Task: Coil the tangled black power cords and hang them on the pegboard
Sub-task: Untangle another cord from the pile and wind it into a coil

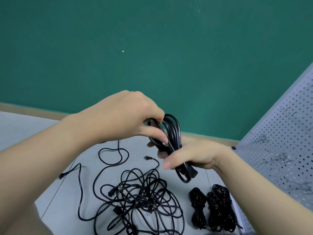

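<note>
Above the grey surface (55,180), both hands hold one coiled black power cord (172,133): left hand (125,116) pinches its upper loops, right hand (194,155) grips the lower part, thumb out. Below them on the surface lies a tangled pile of black power cords (138,199); two bundled black cords (213,206) sit right of it, beside the white perforated pegboard (279,141) with metal hooks (277,156). Green wall (152,48) behind.

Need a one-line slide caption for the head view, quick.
Both hands, left hand and right hand, grip a coiled cord above the tangled cords.
</note>
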